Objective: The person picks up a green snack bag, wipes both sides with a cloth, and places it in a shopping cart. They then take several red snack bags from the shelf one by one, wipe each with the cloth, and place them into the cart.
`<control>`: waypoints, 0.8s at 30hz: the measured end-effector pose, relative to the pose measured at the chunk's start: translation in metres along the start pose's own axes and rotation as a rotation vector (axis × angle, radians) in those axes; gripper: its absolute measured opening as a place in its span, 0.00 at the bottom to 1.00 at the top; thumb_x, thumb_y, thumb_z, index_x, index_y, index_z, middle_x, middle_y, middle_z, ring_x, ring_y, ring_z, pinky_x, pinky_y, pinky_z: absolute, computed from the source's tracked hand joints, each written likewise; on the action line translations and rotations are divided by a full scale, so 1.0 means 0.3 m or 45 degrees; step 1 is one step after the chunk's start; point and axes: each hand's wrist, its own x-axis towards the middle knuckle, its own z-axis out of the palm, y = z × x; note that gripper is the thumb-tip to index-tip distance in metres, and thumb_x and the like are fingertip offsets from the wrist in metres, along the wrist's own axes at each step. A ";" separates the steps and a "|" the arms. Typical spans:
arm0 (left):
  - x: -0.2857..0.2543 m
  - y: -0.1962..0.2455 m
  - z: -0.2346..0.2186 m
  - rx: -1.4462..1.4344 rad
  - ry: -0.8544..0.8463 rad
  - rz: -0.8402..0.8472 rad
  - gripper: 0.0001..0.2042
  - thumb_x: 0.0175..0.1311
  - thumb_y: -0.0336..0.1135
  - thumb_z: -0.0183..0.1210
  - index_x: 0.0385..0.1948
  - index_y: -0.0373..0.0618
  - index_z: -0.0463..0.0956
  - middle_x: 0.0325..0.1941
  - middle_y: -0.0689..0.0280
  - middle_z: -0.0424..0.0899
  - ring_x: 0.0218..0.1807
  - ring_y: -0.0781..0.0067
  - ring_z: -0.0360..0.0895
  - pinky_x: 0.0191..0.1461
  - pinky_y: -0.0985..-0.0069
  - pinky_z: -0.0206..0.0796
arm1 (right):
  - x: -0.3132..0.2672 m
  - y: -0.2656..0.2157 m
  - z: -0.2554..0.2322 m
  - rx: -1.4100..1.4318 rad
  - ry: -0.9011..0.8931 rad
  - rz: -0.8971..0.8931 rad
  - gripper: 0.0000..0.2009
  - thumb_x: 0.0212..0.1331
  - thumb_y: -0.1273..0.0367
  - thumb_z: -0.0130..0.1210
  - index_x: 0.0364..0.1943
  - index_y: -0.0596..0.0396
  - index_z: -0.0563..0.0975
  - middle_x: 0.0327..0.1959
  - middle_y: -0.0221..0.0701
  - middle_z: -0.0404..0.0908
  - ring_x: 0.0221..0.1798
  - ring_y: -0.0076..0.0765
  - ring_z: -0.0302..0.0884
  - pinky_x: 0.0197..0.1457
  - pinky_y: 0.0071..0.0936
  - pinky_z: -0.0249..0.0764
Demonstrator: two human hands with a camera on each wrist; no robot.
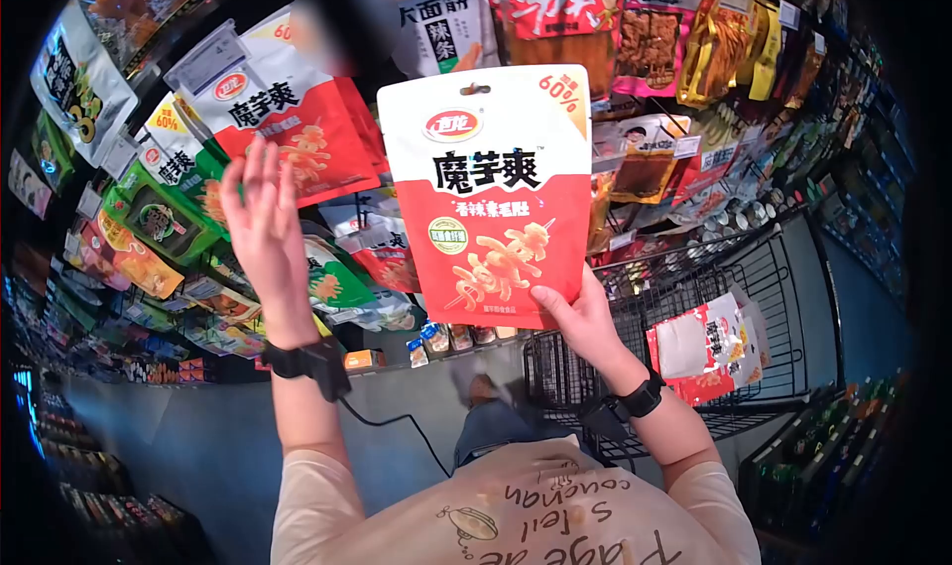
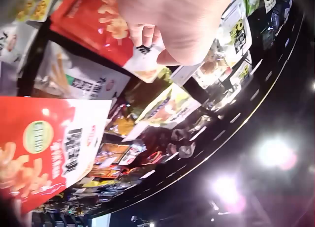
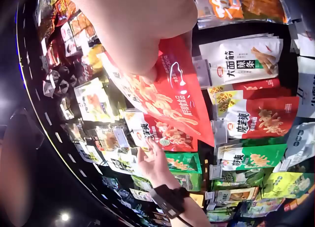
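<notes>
Upright in the head view is a red and white snack bag (image 1: 491,208) with a hang hole at its top. My right hand (image 1: 580,317) grips its lower right corner, thumb on the front and fingers hidden behind. My left hand (image 1: 266,233) is raised with loosely extended fingers before a similar red and white bag (image 1: 297,109) hanging on the rack. In the right wrist view the left hand (image 3: 153,163) overlaps that hanging bag's lower edge (image 3: 170,136). The left wrist view shows the held bag (image 2: 51,143) at its lower left.
Hanging snack bags fill the rack, among them a green pack (image 1: 159,218) and a white pouch (image 1: 436,19). A black wire shopping cart (image 1: 778,317) stands at the right, with red and white bags (image 1: 699,352) inside. Grey floor (image 1: 218,446) shows below.
</notes>
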 end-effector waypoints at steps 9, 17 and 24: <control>0.275 0.202 -0.039 0.258 -0.150 0.110 0.25 0.57 0.18 0.42 0.60 0.33 0.54 0.59 0.46 0.62 0.64 0.57 0.59 0.68 0.68 0.52 | 0.172 -0.020 0.236 -0.033 -0.210 0.021 0.22 0.59 0.71 0.53 0.56 0.64 0.62 0.50 0.33 0.72 0.52 0.22 0.68 0.55 0.24 0.66; 0.384 0.285 -0.103 0.322 -0.370 0.023 0.23 0.54 0.19 0.42 0.55 0.26 0.60 0.54 0.43 0.69 0.57 0.55 0.70 0.58 0.73 0.64 | 0.296 0.015 0.440 -0.021 -0.219 0.005 0.22 0.58 0.69 0.54 0.55 0.64 0.64 0.48 0.33 0.74 0.48 0.20 0.70 0.50 0.21 0.69; 0.399 0.292 -0.121 0.337 -0.450 0.018 0.23 0.53 0.20 0.42 0.54 0.26 0.61 0.53 0.45 0.71 0.55 0.56 0.71 0.56 0.74 0.65 | 0.385 -0.024 0.520 -0.077 -0.211 -0.126 0.21 0.58 0.71 0.53 0.55 0.63 0.64 0.49 0.33 0.73 0.51 0.22 0.68 0.53 0.23 0.67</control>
